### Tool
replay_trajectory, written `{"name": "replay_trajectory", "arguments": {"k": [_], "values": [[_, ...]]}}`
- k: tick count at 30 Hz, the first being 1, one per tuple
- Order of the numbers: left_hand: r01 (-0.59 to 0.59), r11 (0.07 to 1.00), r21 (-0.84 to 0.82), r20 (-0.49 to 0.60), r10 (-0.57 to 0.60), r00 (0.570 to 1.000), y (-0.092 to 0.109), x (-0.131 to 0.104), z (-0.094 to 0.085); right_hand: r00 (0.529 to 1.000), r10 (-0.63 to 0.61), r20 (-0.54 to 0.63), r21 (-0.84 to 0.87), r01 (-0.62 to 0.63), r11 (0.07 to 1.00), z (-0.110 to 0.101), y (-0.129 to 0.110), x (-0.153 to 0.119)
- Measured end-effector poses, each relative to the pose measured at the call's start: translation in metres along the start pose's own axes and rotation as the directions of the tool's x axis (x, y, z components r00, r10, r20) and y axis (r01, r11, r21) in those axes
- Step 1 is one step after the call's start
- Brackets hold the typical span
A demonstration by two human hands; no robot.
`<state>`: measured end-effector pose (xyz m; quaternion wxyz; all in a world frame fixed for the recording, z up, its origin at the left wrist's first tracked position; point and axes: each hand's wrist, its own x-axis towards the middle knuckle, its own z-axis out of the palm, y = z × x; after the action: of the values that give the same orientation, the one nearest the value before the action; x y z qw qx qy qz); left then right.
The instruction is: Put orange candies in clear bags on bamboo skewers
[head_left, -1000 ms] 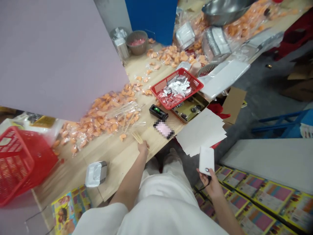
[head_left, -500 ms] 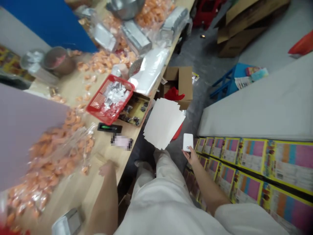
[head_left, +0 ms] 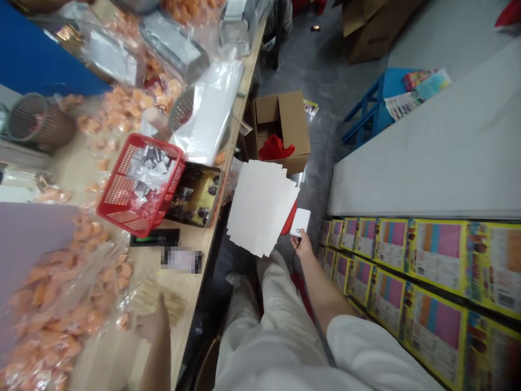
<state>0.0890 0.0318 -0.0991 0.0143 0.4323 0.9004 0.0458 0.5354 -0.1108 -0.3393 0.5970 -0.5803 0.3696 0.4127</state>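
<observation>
Grasping white device [head_left: 300, 218] in right hand [head_left: 303, 246], near paper sheets [head_left: 262, 209]. Extending left hand [head_left: 153, 321] at thin sticks [head_left: 173, 305] on table [head_left: 186, 283]; blurred, cannot tell whether clenched or released. Noted many orange pieces [head_left: 44, 293] bagged, lying loose; cannot confirm number left unbagged.

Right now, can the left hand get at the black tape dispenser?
Probably yes. The left hand is nearby, and the black tape dispenser looks mostly uncovered. The red basket crowds its far side and a pixelated item its near side, so from above looks easiest.
</observation>
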Motion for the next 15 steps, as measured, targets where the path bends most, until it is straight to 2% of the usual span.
{"name": "replay_trajectory", "arguments": {"k": [2, 5, 7, 8, 9, 10, 11, 12, 13, 14, 15], "values": [[-0.027, 0.999, -0.037, -0.124, 0.022, 0.992, -0.005, -0.011, -0.002, 1.0, -0.009, -0.004, 0.021, 0.009, 1.0, 0.0, 0.003, 0.001], [-0.264, 0.961, -0.079, -0.207, 0.243, 0.948, -0.006, -0.036, -0.009, 1.0, -0.005, 0.004, 0.038, 0.005, 0.999, -0.002, 0.005, -0.003], [-0.347, 0.926, -0.147, -0.186, 0.318, 0.93, 0.001, -0.06, -0.01, 1.0, -0.001, 0.018, 0.039, 0.0, 0.999, -0.004, 0.005, -0.008], [-0.36, 0.906, -0.222, -0.126, 0.34, 0.932, 0.007, -0.073, -0.008, 1.0, -0.002, 0.027, 0.039, 0.001, 0.999, -0.004, 0.005, -0.01], [-0.346, 0.878, -0.33, -0.016, 0.362, 0.932, 0.014, -0.088, -0.002, 0.999, -0.004, 0.037, 0.039, 0.003, 0.999, -0.004, 0.004, -0.012], [-0.277, 0.842, -0.462, 0.168, 0.39, 0.906, 0.024, -0.104, 0.008, 0.999, -0.008, 0.048, 0.039, 0.007, 0.999, -0.004, 0.004, -0.014], [-0.109, 0.816, -0.567, 0.382, 0.378, 0.843, 0.035, -0.12, 0.022, 0.998, -0.013, 0.06, 0.04, 0.011, 0.999, -0.004, 0.004, -0.016], [0.137, 0.793, -0.593, 0.579, 0.302, 0.758, 0.048, -0.135, 0.04, 0.997, -0.017, 0.073, 0.042, 0.014, 0.999, -0.004, 0.004, -0.017], [0.403, 0.746, -0.53, 0.742, 0.178, 0.646, 0.061, -0.148, 0.061, 0.996, -0.022, 0.085, 0.046, 0.019, 0.999, -0.003, 0.004, -0.017], [0.495, 0.733, -0.467, 0.802, 0.115, 0.586, 0.075, -0.158, 0.085, 0.995, -0.028, 0.094, 0.052, 0.023, 0.998, -0.003, 0.004, -0.017], [0.545, 0.727, -0.418, 0.833, 0.067, 0.55, 0.088, -0.167, 0.109, 0.994, -0.033, 0.101, 0.06, 0.027, 0.998, -0.003, 0.005, -0.015]]}}
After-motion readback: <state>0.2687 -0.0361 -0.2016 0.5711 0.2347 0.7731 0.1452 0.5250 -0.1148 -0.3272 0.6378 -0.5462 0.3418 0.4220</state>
